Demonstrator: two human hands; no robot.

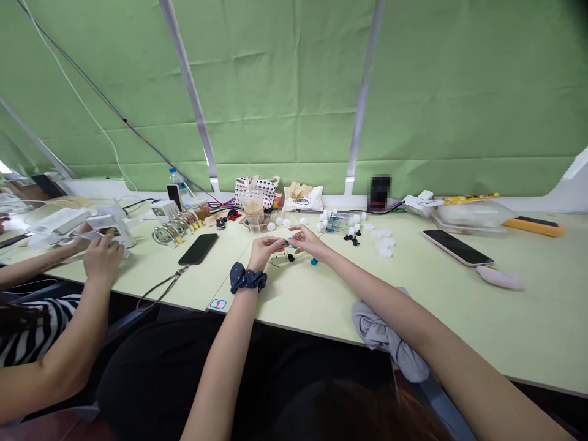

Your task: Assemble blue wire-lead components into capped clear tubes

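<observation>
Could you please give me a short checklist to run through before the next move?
1. Small green part at the left hand's fingertips: ok.
2. Right hand's grip on that part: cannot tell, too small to see.
3. Blue piece lying apart from both hands: ok.
4. Grey cloth clear of the right forearm: not ok, they overlap in view.
5. Co-worker's hand well away from both hands: ok.

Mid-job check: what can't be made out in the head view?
Head view throughout:
- Green piece: too small, partly covered by left hand and right hand.
- Dark object by the wall: pixelated.
- Far-left hand: cut off by the edge.
- Patterned bag: partly behind the plastic cup.
</observation>
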